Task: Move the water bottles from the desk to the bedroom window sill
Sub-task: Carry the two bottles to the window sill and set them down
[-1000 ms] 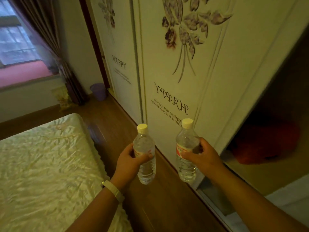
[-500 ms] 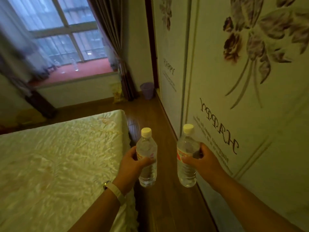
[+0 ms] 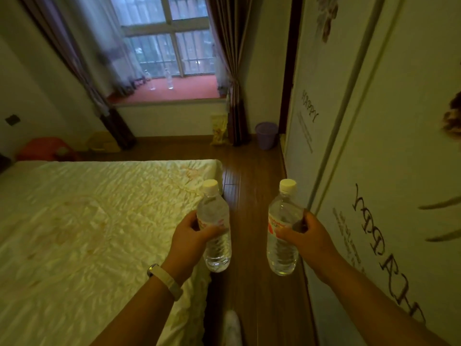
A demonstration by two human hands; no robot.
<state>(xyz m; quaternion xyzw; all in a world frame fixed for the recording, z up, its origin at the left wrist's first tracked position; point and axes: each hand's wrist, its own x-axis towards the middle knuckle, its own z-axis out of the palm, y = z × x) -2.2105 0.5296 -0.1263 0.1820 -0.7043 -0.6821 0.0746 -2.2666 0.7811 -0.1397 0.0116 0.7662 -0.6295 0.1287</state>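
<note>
I carry two clear water bottles with white caps, both upright in front of me. My left hand (image 3: pixel 189 236) grips the left bottle (image 3: pixel 216 221) round its labelled middle. My right hand (image 3: pixel 303 233) grips the right bottle (image 3: pixel 282 221) the same way. Far ahead, the red window sill (image 3: pixel 194 89) runs under the bedroom window. Two other clear bottles (image 3: pixel 170 79) stand on it, near the glass.
A bed with a pale quilted cover (image 3: pixel 87 233) fills the left. A wardrobe with flower prints (image 3: pixel 374 171) lines the right. Between them a narrow strip of wooden floor (image 3: pixel 252 186) leads towards the window. A purple bin (image 3: pixel 266 134) and dark curtains (image 3: pixel 229 71) stand by the wall beneath it.
The view has swung left, from the wardrobe doors to the window and sill straight ahead. Both hands keep the same grip on their bottles.
</note>
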